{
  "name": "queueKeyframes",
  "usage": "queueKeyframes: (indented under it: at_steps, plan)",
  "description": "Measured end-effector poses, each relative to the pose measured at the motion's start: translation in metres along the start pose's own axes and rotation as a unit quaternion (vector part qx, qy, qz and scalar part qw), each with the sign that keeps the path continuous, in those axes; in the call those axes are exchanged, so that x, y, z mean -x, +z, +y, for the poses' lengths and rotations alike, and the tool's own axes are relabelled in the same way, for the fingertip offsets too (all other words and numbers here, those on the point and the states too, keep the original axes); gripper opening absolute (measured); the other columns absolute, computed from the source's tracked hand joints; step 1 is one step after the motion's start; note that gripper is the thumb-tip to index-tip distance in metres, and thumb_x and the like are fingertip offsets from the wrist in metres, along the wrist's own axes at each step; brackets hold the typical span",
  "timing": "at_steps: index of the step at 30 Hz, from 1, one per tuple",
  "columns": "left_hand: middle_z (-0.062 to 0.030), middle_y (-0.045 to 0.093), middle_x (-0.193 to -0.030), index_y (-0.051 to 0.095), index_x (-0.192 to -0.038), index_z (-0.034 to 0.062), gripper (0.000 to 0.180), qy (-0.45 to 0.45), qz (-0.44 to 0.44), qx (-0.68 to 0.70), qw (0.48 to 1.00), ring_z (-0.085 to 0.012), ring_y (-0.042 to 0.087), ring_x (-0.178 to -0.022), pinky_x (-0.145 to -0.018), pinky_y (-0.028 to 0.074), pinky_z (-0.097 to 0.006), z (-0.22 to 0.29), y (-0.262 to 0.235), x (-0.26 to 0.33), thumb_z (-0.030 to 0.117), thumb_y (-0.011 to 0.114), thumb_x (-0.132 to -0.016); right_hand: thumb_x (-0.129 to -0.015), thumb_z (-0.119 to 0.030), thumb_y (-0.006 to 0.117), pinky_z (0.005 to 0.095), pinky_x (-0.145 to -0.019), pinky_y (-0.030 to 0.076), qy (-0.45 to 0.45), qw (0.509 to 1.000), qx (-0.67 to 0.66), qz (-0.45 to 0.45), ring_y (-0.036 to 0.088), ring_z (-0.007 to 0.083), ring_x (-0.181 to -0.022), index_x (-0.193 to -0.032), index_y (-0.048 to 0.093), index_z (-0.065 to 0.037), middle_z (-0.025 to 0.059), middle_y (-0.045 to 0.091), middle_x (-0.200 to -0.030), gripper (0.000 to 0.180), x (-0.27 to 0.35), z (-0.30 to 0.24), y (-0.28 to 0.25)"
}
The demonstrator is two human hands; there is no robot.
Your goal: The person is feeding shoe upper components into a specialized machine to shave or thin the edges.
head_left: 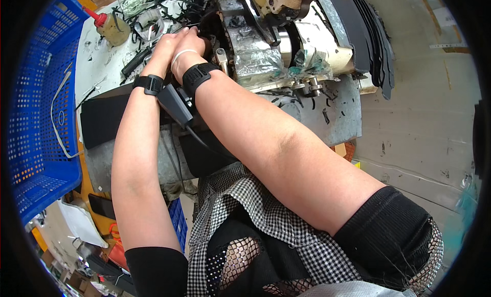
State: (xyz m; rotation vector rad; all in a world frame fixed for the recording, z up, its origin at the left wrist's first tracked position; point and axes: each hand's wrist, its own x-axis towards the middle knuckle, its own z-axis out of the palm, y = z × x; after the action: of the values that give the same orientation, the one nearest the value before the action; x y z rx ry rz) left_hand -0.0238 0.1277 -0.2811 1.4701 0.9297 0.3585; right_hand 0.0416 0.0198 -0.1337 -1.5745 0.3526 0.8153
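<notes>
Two hands, pressed side by side at the front of one machine (266, 46): left hand (166, 44) and right hand (190, 40), fingers curled over dark material at the machine's work point; whether either grips it cannot be told, the fingertips being hidden. Two black wrist straps, one per forearm, with one black device (175, 103) and cable hanging between them. One white band on the right wrist. One grey worktop (327, 120), littered with black offcuts. One stack of dark cut pieces (376, 46), right of the machine. One blue perforated crate (38, 118), far left. One yellowish bottle with red nozzle (110, 28), upper left.
</notes>
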Motion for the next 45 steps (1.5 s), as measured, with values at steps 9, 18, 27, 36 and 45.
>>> queueKeyframes:
  at_steps: [9,18,27,36,45]
  plan:
    - [-0.0047,0.065,-0.075,0.068,-0.088,-0.0034,0.048,0.011,-0.012,-0.008,1.000,-0.0119,0.055,-0.064,-0.062,0.045,-0.029,0.065,0.021,0.036,0.043,0.056,-0.092,-0.091,-0.044,0.049,0.0435,-0.087,0.045,-0.015,1.000,0.007,0.016,0.062,0.0400,-0.097,-0.106,0.059,0.003,0.0255,0.063,-0.108,0.050,-0.009,0.015,0.007]
    - [-0.0003,0.064,-0.085,0.063,-0.100,0.0018,0.026,0.011,-0.081,0.135,0.987,-0.0075,0.055,-0.068,-0.063,0.047,-0.023,0.080,0.022,0.052,0.026,0.052,-0.098,-0.092,-0.047,0.048,0.0430,-0.087,0.046,-0.038,0.999,-0.007,0.023,0.062,0.0371,-0.097,-0.106,0.059,0.001,0.0226,0.064,-0.108,0.051,-0.014,0.018,0.013]
    - [0.0005,0.063,-0.080,0.065,-0.094,0.0027,0.031,0.010,-0.026,0.033,0.999,-0.0062,0.053,-0.066,-0.059,0.044,-0.023,0.078,0.022,0.049,0.032,0.055,-0.096,-0.092,-0.045,0.049,0.0428,-0.088,0.045,-0.024,0.999,-0.020,-0.031,0.059,0.0406,-0.102,-0.118,0.049,0.000,0.0255,0.059,-0.115,0.052,-0.008,0.016,0.006]
    - [-0.0036,0.063,-0.067,0.068,-0.080,-0.0028,0.059,0.035,0.001,-0.081,0.996,-0.0131,0.053,-0.059,-0.060,0.044,-0.031,0.075,0.021,0.042,0.053,0.054,-0.090,-0.092,-0.041,0.049,0.0441,-0.089,0.044,-0.027,0.998,0.046,-0.019,0.058,0.0414,-0.103,-0.116,0.051,0.000,0.0262,0.058,-0.116,0.048,-0.012,0.014,0.005]
    - [-0.0009,0.061,-0.070,0.068,-0.081,-0.0012,0.048,-0.030,-0.088,0.180,0.979,-0.0106,0.049,-0.059,-0.058,0.042,-0.030,0.070,0.013,0.041,0.045,0.059,-0.091,-0.092,-0.037,0.052,0.0452,-0.086,0.047,-0.089,0.993,0.079,0.021,0.060,0.0422,-0.102,-0.111,0.054,0.005,0.0288,0.060,-0.112,0.046,-0.004,0.015,0.013]
